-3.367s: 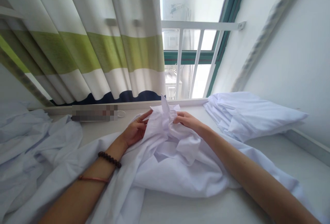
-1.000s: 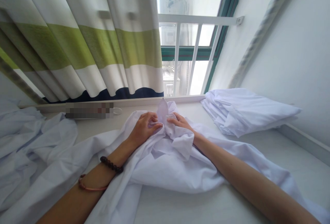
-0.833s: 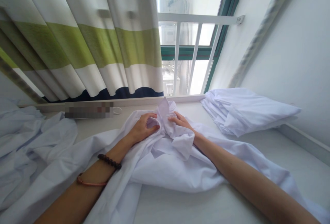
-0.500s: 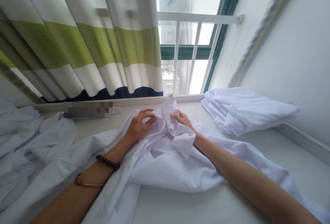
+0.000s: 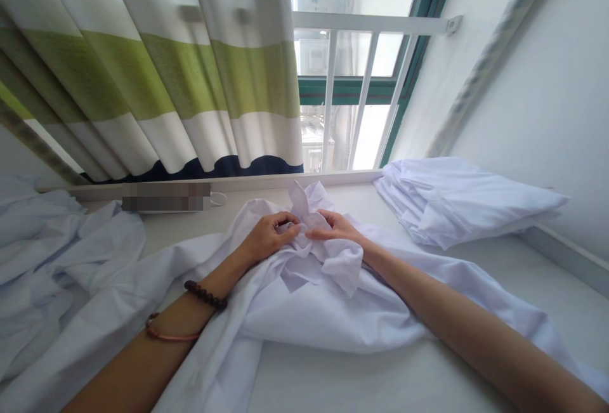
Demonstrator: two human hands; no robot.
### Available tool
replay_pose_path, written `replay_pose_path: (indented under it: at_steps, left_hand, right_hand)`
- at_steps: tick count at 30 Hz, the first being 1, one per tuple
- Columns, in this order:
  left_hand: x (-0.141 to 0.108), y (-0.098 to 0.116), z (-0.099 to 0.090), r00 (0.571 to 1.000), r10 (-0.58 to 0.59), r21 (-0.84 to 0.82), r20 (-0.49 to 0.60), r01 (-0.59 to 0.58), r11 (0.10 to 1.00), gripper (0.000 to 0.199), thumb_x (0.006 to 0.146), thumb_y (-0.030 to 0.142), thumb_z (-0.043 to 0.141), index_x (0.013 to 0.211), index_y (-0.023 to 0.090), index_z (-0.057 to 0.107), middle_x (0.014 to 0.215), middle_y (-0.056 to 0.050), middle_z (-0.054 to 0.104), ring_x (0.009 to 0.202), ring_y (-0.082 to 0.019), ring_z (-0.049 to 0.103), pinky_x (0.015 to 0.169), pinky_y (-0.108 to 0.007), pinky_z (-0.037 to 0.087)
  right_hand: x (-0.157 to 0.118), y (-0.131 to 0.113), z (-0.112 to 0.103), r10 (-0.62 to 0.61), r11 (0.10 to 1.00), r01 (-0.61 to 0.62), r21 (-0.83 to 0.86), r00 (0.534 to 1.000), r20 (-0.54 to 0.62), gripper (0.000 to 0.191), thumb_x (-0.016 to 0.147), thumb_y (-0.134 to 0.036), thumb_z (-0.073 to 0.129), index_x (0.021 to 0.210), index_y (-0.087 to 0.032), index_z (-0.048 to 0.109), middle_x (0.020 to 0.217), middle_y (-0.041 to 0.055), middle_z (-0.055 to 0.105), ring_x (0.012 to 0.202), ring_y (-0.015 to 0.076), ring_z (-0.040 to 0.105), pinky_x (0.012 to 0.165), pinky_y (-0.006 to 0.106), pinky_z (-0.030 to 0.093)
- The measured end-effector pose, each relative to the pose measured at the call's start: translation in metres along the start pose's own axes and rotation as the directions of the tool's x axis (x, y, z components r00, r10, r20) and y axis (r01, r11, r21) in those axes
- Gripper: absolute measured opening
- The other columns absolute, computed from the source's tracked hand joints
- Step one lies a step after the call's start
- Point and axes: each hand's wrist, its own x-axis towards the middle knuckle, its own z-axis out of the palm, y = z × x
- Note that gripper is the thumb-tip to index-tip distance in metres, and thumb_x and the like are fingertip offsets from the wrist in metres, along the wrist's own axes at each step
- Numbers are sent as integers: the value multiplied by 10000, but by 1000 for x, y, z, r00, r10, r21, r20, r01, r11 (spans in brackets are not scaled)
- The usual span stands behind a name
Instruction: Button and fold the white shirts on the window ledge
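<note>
A white shirt [image 5: 328, 324] lies bunched on the white surface, its sleeves spread out to both sides. Part of its collar [image 5: 299, 200] stands up between my hands. My left hand [image 5: 273, 235], below a wrist with a dark bead bracelet [image 5: 205, 295] and a thin reddish band, pinches the cloth at the neck from the left. From the right, my right hand [image 5: 335, 228] grips the same neck area between thumb and fingers. The two hands are close together, thumbs almost meeting. Whatever small detail sits under the fingertips is hidden.
Folded white clothes [image 5: 466, 200] are stacked at the right by the wall. Rumpled white cloth [image 5: 42, 273] spreads over the left side. A blurred-out box-like item [image 5: 166, 197] lies along the back ledge, below a striped curtain [image 5: 181, 77]. White railings [image 5: 364, 99] cross the window.
My left hand has moved right and closed on the cloth. My right hand has shifted slightly lower, bringing both hands together. The collar now stands differently between them.
</note>
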Motion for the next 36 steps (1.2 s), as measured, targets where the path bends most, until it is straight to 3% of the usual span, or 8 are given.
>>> replay_pose_path:
  at_steps: [9, 13, 16, 19, 25, 36]
  left_hand:
    - [1, -6, -4, 982, 38, -230, 184, 5, 973, 295, 755, 473, 638, 820, 186, 622, 859, -27, 647, 790, -196, 595, 723, -286, 479]
    - [2, -7, 0, 998, -10, -216, 68, 24, 976, 298, 775, 476, 615, 831, 183, 599, 784, -6, 623, 742, -178, 577, 695, -277, 474]
    - [2, -5, 4, 999, -40, -218, -28, 33, 975, 315, 794, 492, 591, 834, 180, 563, 744, 12, 596, 686, -155, 554, 646, -259, 467]
    - [0, -3, 7, 999, -36, -221, -25, 30, 975, 342, 792, 514, 586, 830, 175, 556, 744, 11, 590, 675, -149, 549, 640, -257, 466]
    - [-1, -4, 5, 997, -20, -179, 76, 34, 983, 412, 696, 487, 716, 937, 161, 640, 860, -27, 671, 764, -188, 609, 702, -289, 490]
    - [-3, -3, 9, 988, 101, -92, -114, -111, 990, 294, 760, 460, 672, 868, 192, 725, 949, -58, 714, 893, -220, 647, 782, -295, 510]
  right_hand:
    - [0, 8, 10, -21, 1000, 20, -5, 990, -142, 238, 583, -308, 746, 736, -179, 616, 708, -30, 596, 649, 129, 516, 619, 264, 406]
    - [1, 9, 10, -92, 985, 65, -158, 981, -172, 215, 672, -351, 669, 777, -165, 681, 703, 5, 623, 635, 140, 509, 609, 274, 401]
    - [0, 8, 10, -176, 944, 117, -308, 969, -171, 218, 752, -366, 587, 702, -171, 670, 622, -12, 563, 592, 125, 452, 571, 264, 357]
    - [0, 7, 10, -247, 894, 170, -414, 959, -141, 237, 777, -361, 554, 654, -176, 637, 584, -28, 505, 566, 114, 417, 550, 256, 331]
    - [1, 9, 9, -196, 894, 110, -433, 968, -158, 179, 734, -340, 577, 763, -178, 647, 617, -33, 535, 597, 125, 458, 575, 253, 359]
    - [-1, 10, 4, -228, 884, 164, -438, 969, -98, 204, 765, -310, 545, 810, -173, 691, 613, -31, 551, 577, 118, 458, 559, 243, 361]
